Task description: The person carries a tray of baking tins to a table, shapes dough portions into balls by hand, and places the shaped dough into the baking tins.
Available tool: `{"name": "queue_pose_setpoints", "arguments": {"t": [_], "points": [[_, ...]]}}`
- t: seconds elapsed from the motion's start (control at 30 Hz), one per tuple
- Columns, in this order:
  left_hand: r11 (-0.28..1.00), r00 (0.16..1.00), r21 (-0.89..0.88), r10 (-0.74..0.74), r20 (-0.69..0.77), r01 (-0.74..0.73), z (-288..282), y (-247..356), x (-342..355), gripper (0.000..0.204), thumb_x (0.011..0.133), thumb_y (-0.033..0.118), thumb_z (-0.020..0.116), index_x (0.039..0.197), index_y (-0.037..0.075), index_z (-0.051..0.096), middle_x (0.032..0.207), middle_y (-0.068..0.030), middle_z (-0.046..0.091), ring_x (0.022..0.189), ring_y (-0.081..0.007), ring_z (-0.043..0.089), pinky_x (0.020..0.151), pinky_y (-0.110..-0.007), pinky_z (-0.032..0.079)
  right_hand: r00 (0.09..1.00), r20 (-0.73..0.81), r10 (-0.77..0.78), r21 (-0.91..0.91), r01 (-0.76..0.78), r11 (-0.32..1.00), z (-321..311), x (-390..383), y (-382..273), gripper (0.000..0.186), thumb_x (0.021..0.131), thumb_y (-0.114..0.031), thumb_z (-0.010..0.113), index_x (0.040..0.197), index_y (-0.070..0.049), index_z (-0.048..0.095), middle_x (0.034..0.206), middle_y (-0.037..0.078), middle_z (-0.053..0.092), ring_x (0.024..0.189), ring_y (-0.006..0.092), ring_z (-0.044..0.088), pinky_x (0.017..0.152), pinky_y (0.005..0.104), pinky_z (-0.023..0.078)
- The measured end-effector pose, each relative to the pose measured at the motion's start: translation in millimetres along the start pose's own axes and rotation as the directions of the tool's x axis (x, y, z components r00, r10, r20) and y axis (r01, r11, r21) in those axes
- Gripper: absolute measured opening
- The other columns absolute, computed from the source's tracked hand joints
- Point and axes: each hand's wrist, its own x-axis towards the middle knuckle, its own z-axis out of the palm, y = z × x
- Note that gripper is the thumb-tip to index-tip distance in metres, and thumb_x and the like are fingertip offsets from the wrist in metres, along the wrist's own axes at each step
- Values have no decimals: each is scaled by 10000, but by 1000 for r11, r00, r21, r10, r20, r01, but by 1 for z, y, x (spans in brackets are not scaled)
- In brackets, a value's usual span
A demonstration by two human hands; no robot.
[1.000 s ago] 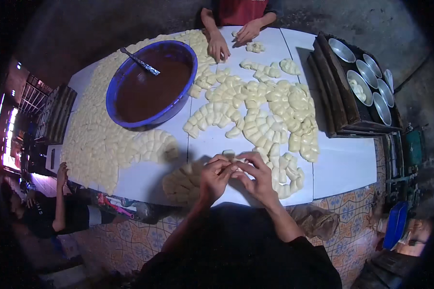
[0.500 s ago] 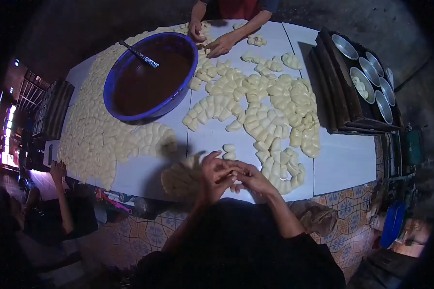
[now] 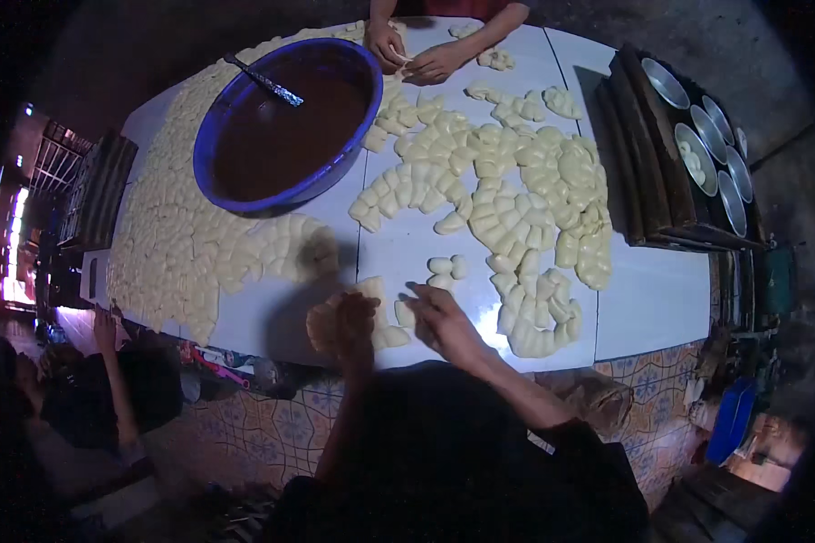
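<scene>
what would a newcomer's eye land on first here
The blue basin of brown mixture, toward the far left of the white table, stands out first. Pale dough pieces spread across much of the table, with the person's left hand and right hand at the near edge. At the right, round metal tins sit on a dark stack.

The dough [image 3: 512,222] is pale cream-yellow, the counter [image 3: 652,303] white with thin dark seam lines. A violet-blue basin [image 3: 206,172] holds a dark brown mixture [image 3: 290,136]; its spoon [image 3: 276,86] shows speckled silver. The pans [image 3: 666,83] are silver-grey, their rack [image 3: 632,158] blackish brown. Floor tiles [image 3: 656,385] carry blue floral motifs on orange-beige. The wearer's sleeve [image 3: 598,466] is black, the co-worker's shirt [image 3: 466,9] dark red.
</scene>
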Motion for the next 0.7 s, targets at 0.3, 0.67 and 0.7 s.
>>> {"name": "queue_pose_setpoints", "arguments": {"t": [0.3, 0.67, 0.7], "points": [[977, 981, 117, -188, 55, 181, 25, 10, -2, 479, 899, 112, 481, 1364, 27, 403, 1272, -132, 518, 1223, -227, 454, 1027, -340, 317, 985, -46, 166, 314, -144, 938, -28, 18, -32, 407, 696, -41, 773, 1078, -57, 635, 1213, 72, 429, 1061, 187, 525, 842, 296, 465], [920, 933, 169, -359, 0, 354, 87, 44, 12, 202, 866, 85, 616, 1029, -34, 619, 1013, -80, 622, 914, -105, 556, 808, -256, 440, 935, -304, 183, 500, -7, 866, -49, 35, -30, 323, 902, -260, 591, 1088, 1, 635, 1058, 92, 497, 930, 169, 494, 827, 302, 417], [884, 896, 189, -442, 41, 427, 86, 45, 14, 175, 859, 78, 625, 1001, -24, 627, 1004, -82, 620, 909, -104, 557, 798, -257, 443, 931, -353, 89, 476, 98, 874, -58, 42, -42, 372, 903, -316, 586, 1099, -3, 628, 1113, 108, 491, 978, 180, 499, 862, 324, 416]]}}
